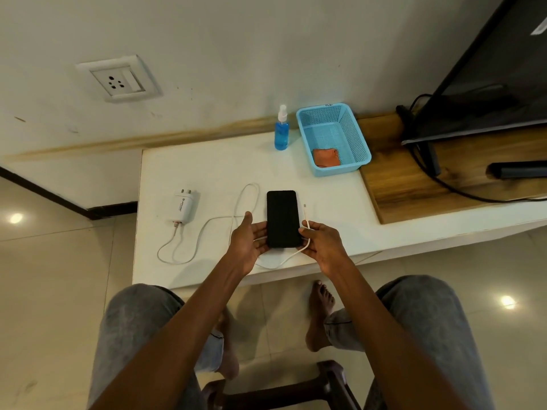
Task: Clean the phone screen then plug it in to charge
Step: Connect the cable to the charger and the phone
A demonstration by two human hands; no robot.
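The flat black glass-fronted phone (281, 218) sits face up near the front edge of the smooth white worktop (207, 167), its lower end cradled between both hands. The left hand (248, 241) lies palm up beside it, fingers straight and relaxed, touching the phone's left edge. The right hand (321, 242) steadies the right edge while its fingertips pinch the thin white rubbery charging cable (307, 224), whose small connector end (305, 206) points away just beside the phone.

To my eye the charging step is in hand. It would go best by holding the phone steady with the left hand, sliding the pinch up close behind the connector, and lining it squarely with the port on the bottom edge before pushing.

The cable loops limply across to a glossy white plastic wall adapter (184, 208) lying unplugged, well apart from the wall socket (118, 81). Further back stand a clear spray bottle of blue liquid (281, 134) and a pale blue perforated plastic basket (349, 125) holding a soft orange cloth (326, 157).
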